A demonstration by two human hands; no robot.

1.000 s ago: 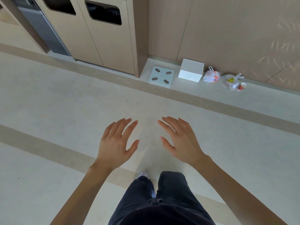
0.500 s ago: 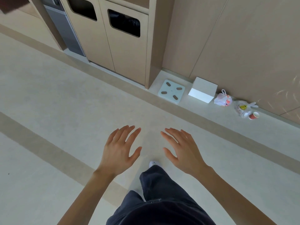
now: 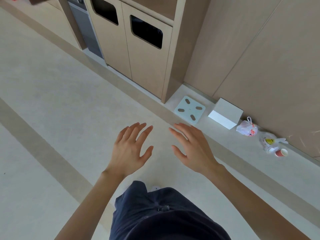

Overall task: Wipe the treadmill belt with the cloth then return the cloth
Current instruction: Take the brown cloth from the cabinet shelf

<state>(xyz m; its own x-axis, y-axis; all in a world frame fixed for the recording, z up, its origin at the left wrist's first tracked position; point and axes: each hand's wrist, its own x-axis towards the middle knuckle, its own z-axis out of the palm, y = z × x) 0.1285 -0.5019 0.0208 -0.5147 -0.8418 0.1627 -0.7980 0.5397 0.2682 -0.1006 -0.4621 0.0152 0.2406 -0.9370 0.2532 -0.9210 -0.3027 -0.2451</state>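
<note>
The smooth pale floor (image 3: pixel 52 101) with tan stripes has slid under me and the flat-fronted wooden bin cabinet (image 3: pixel 147 70) has drawn nearer, so I judge I am walking to fetch things: neither treadmill belt nor cloth is in view. My left hand (image 3: pixel 129 151) and right hand (image 3: pixel 194 149) hover empty, fingers spread apart, short of the glossy square scale (image 3: pixel 190 110), matte white box (image 3: pixel 225 113) and small red paper cup (image 3: pixel 281 152).

No words or numbers readable anywhere. Clear plastic bag (image 3: pixel 269 142) on floor by wall: yellow smiley face printed on it, the only sign possible to recognise. White plastic bag (image 3: pixel 247 129) just beside it: red-orange print, too blurred to read. Pale bathroom scale (image 3: pixel 190 110) on floor: faint small mark at centre, too small to read.
</note>
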